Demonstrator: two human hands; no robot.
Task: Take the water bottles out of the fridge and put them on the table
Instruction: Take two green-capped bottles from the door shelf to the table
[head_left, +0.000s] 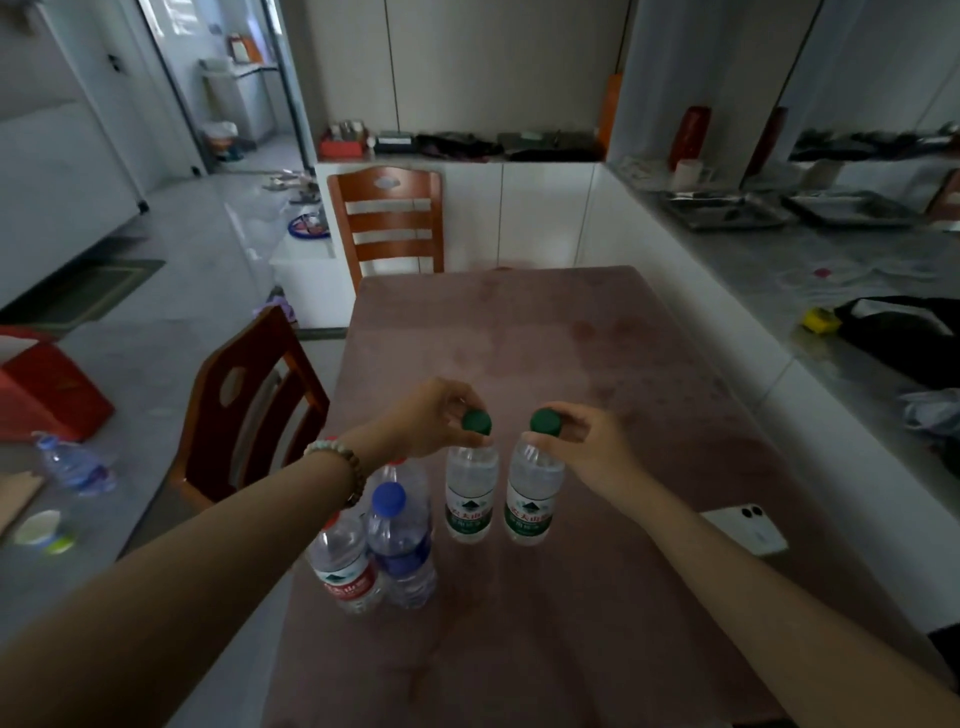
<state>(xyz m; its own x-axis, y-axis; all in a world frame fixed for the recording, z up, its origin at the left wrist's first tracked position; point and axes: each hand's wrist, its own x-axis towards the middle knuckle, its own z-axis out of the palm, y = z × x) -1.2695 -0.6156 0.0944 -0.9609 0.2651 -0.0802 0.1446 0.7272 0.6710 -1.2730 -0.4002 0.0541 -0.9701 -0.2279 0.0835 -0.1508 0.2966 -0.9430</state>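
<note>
Two green-capped water bottles stand upright side by side on the brown table (571, 623). My left hand (428, 418) grips the neck of the left green-capped bottle (470, 501) just under its cap. My right hand (587, 447) grips the neck of the right green-capped bottle (531, 506) the same way. To their left, near the table's edge, stand a blue-capped bottle (401, 551) and a red-labelled bottle (345, 569), with a third clear bottle (402, 470) partly hidden behind my left wrist. No fridge is clearly in view.
A white phone (748, 527) lies on the table right of my right arm. Two wooden chairs (249, 410) (387, 218) stand at the left side and far end. A counter (857, 291) with trays runs along the right. A red box (47, 389) sits at left.
</note>
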